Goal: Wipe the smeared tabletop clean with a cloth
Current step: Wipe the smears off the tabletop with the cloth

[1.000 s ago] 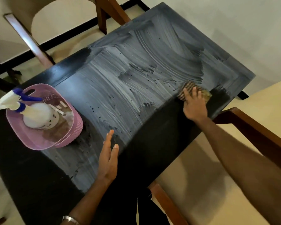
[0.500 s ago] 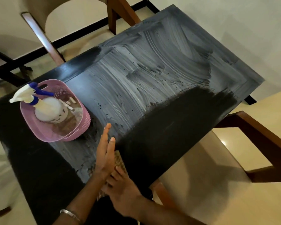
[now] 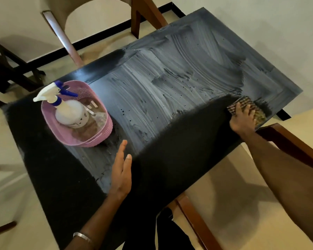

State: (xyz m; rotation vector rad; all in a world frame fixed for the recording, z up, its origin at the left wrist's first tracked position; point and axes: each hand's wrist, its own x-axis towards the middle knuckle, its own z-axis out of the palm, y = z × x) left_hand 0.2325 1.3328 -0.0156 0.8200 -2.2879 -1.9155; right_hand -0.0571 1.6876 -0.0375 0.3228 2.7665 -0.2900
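The black tabletop (image 3: 179,159) carries white streaky smears (image 3: 161,91) over its middle and far part; a dark band along the near right edge has no smear. My right hand (image 3: 242,118) presses a checked brown cloth (image 3: 242,103) flat on the table near the far right corner, at the border of smear and dark band. My left hand (image 3: 121,170) rests flat on the table near the front, fingers straight and close together, holding nothing.
A pink basket (image 3: 98,134) with a white spray bottle (image 3: 69,112) with a blue trigger stands on the table's left part. Wooden chairs (image 3: 293,141) stand at the right, near and far sides. A wall runs behind the table's far right edge.
My right hand has swept the cloth from next to my left hand back out to the far right corner. The left hand has stayed in place.
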